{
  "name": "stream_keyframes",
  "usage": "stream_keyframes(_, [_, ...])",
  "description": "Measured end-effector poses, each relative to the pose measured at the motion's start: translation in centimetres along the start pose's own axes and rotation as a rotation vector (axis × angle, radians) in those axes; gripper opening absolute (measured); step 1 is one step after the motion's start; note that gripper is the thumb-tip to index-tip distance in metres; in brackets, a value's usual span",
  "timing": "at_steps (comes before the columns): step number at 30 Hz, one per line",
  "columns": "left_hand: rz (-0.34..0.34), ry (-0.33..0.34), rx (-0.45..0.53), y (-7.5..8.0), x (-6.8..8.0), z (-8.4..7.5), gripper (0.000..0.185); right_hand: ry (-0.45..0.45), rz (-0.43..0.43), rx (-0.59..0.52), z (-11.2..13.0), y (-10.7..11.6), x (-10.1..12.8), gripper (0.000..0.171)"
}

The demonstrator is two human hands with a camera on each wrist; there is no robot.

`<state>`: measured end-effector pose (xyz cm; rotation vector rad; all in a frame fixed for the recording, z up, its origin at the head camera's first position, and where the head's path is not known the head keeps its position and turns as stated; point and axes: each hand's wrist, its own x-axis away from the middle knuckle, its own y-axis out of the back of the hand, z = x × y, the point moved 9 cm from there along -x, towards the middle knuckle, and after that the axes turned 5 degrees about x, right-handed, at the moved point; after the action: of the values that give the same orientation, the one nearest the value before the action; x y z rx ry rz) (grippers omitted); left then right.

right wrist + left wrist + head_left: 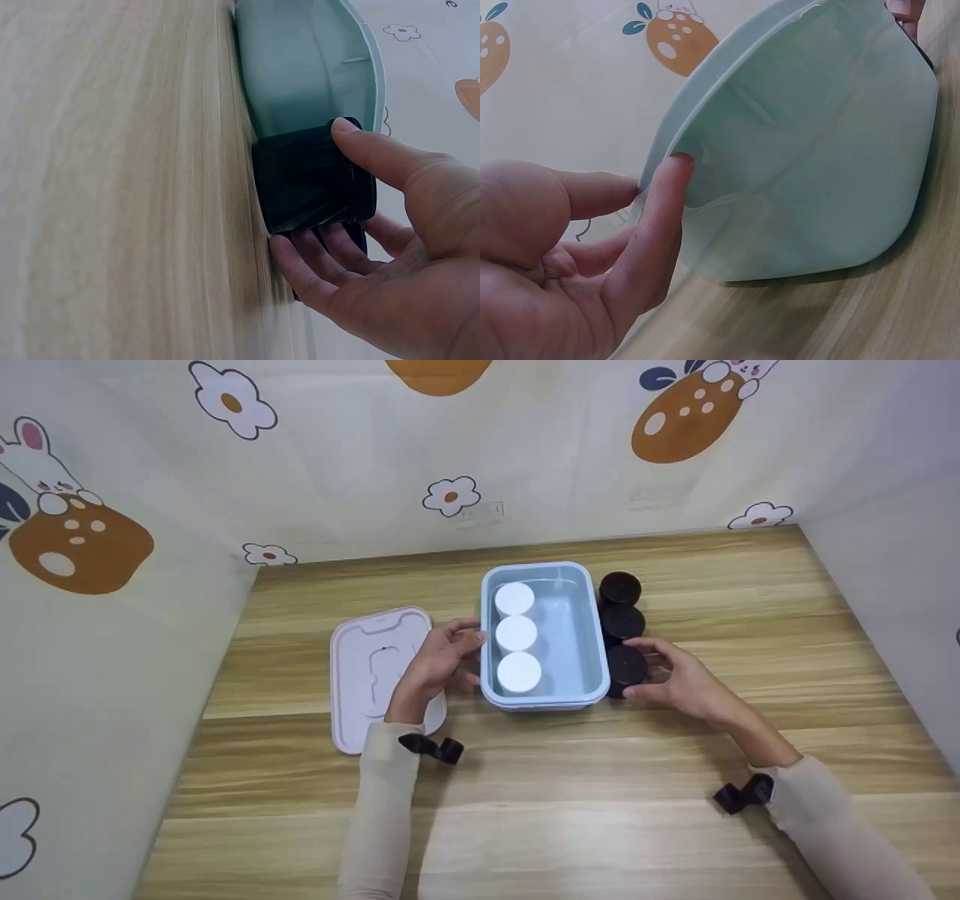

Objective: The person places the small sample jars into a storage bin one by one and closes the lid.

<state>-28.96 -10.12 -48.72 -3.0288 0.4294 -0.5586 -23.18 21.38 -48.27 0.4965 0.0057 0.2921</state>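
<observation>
A light blue plastic box [559, 649] stands on the table with three white round-topped containers [519, 672] in a row along its left side. At its left rim, my left hand [442, 656] pinches the edge between thumb and fingers [664, 202]. Three black round containers [622, 622] line the outside of the box's right wall. My right hand [686, 682] grips the nearest one, a black jar [307, 180], thumb on its upper edge and fingers around its side. That jar stands upright, close against the box wall.
Left of the box lies a pale lid [349, 675], partly under my left forearm. The wooden table [525, 810] meets a patterned wall covering [360, 495] at the back and left. Black wrist cameras [742, 793] sit on both sleeves.
</observation>
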Motion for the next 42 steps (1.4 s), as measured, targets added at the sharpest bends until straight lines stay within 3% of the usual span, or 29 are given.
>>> stream_keyframes(8, [-0.007,0.012,0.003,0.2,-0.1,0.1,0.045,-0.023,-0.018,-0.013,0.7,1.2,0.2,0.070])
stream_keyframes(16, [-0.006,0.009,0.007,0.2,-0.2,0.1,0.045,0.000,-0.067,0.079,2.7,3.2,0.1,0.067])
stream_keyframes(21, [-0.008,0.006,0.009,0.1,-0.1,0.0,0.045,0.000,-0.082,0.018,4.1,4.0,-0.3,0.064])
stream_keyframes(25, [0.000,-0.008,0.017,0.0,0.0,-0.1,0.044,-0.004,-0.078,-0.017,5.2,4.1,-1.0,0.064])
stream_keyframes(36, [0.004,-0.003,0.029,0.0,0.1,0.0,0.043,0.026,-0.084,0.010,8.6,3.6,-3.9,0.067])
stream_keyframes(42, [0.006,0.000,0.031,-0.1,0.0,-0.1,0.043,0.018,-0.056,0.114,10.3,2.8,-5.7,0.071])
